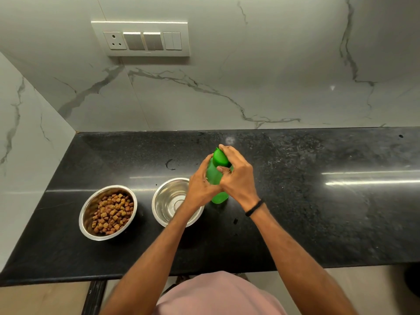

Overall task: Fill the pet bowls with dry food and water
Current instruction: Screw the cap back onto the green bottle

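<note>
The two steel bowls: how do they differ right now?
The left bowl holds brown kibble; the right bowl holds none, its metal floor showing. The left bowl is in full view; the person's left arm crosses the right bowl. The right bowl stands beside the green bottle; the left bowl farther off. Both are round, shiny steel, upright on the black counter.

The table point(318, 219) is glossy black speckled stone, with light streaks along its right side and dull smears toward the back. Two steel bowls sit toward its left end, close together but apart. The left bowl point(87, 215) holds brown kibble point(112, 212); the right bowl point(167, 202) shows shiny metal inside. A green bottle point(219, 197) stands just right of that bowl. A curved mark point(170, 165) lies behind the bowls, and a dark drop point(235, 221) lies in front of the bottle.
</note>
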